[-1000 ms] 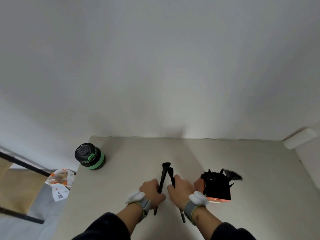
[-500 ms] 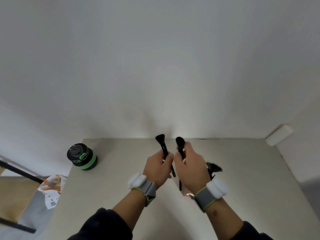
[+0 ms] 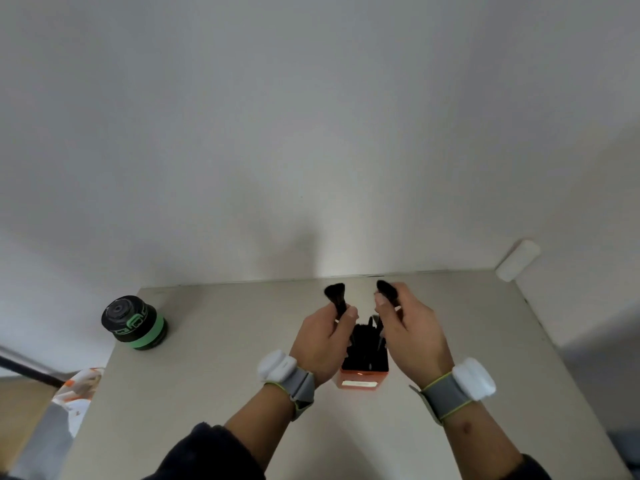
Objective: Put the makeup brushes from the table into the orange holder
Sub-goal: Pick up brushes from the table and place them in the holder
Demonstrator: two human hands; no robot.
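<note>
The orange holder [image 3: 360, 382] stands on the beige table [image 3: 207, 393], between my two wrists, with several black brushes inside it. My left hand [image 3: 320, 341] pinches a black makeup brush [image 3: 335, 296] upright, bristles up, just left of and above the holder. My right hand [image 3: 410, 332] grips a second black brush [image 3: 387, 289], bristles up, just right of and above the holder. Both handles run down behind my fingers toward the holder's opening; their lower ends are hidden.
A black and green round device [image 3: 133, 323] sits at the table's far left corner. A white block [image 3: 517, 259] is on the wall at the far right. A crumpled printed bag [image 3: 78, 389] lies off the table's left edge.
Both hands moved right and apart with their brushes and now hover over the holder, which shows again between the wrists. The brushes stand more upright.
</note>
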